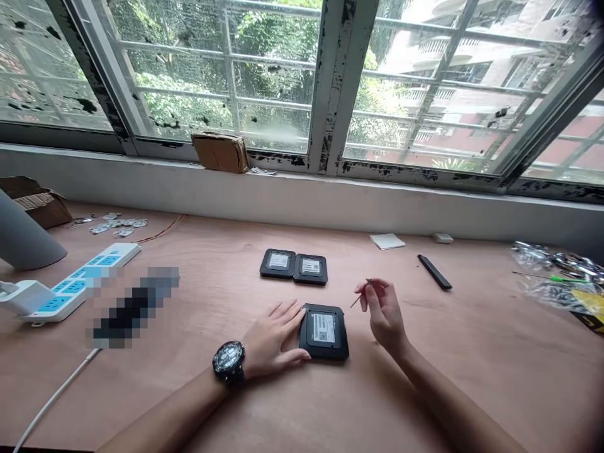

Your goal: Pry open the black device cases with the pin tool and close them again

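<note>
A square black plastic case (323,331) with a white printed label lies flat on the table in front of me. My left hand (275,336), a black watch on its wrist, lies with fingers spread at the case's left side; the thumb and index finger touch its edge. To the right, my right hand (383,308) is raised with its fingers pinched on a thin rod-like tool (355,301), possibly a small screwdriver. The tool's tip points down and left, apart from the case. Two similar labelled black cases (278,263) sit side by side farther back.
At left are a power strip (89,280), a white cable (56,396), a grey cylinder (26,233) and small white pieces (117,224). On the right lie a black bar (434,272), a white pad (387,241) and plastic bags (557,292). A cardboard box (219,152) stands on the windowsill.
</note>
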The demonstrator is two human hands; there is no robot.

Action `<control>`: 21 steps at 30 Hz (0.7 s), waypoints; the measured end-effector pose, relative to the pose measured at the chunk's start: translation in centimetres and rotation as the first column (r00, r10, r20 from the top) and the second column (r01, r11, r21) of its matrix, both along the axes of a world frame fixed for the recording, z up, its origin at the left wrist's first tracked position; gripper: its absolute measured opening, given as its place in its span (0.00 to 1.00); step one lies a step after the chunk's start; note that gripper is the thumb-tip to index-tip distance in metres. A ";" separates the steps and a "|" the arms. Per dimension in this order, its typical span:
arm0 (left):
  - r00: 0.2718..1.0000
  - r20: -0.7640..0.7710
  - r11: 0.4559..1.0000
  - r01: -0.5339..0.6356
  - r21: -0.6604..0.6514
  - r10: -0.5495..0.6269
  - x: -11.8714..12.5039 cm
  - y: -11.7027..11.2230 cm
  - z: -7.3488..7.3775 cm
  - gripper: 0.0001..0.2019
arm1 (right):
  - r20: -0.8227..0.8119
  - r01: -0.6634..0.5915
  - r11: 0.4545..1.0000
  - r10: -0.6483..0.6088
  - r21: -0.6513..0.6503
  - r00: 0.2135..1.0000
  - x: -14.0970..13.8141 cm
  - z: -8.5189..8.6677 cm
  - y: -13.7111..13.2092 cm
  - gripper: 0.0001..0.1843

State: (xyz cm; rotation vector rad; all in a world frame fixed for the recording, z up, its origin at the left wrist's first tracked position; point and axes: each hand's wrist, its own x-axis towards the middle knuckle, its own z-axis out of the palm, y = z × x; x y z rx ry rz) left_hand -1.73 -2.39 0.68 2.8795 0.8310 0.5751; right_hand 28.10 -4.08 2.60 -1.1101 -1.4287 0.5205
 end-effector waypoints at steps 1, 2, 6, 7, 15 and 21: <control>1.000 0.001 1.000 0.000 -0.004 0.000 0.0 0.0 0.1 0.41 | -0.044 -0.047 0.999 0.048 0.008 0.998 -0.7 -0.1 -0.2 0.13; 1.000 0.003 1.000 -0.005 -0.010 0.005 0.0 0.1 0.2 0.42 | -0.066 -0.084 0.996 0.085 0.011 0.994 -1.2 -0.2 -0.4 0.13; 0.998 0.031 0.998 -0.059 -0.025 0.059 -0.3 0.5 0.3 0.37 | -0.078 -0.142 0.990 0.141 -0.004 0.987 -1.9 -0.8 -0.4 0.13; 0.997 0.041 0.997 -0.071 -0.026 0.072 -0.4 0.7 0.3 0.36 | -0.079 -0.142 0.990 0.141 -0.006 0.987 -1.9 -0.9 -0.3 0.12; 0.993 0.080 0.996 -0.082 -0.040 0.085 -0.5 0.9 -0.2 0.32 | -0.080 -0.193 0.980 0.189 -0.042 0.979 -2.2 -0.8 -0.1 0.12; 0.992 0.093 0.996 -0.077 -0.051 0.081 -0.5 0.8 0.0 0.30 | -0.021 -0.176 0.982 0.175 -0.073 0.984 -2.4 -0.7 -0.2 0.14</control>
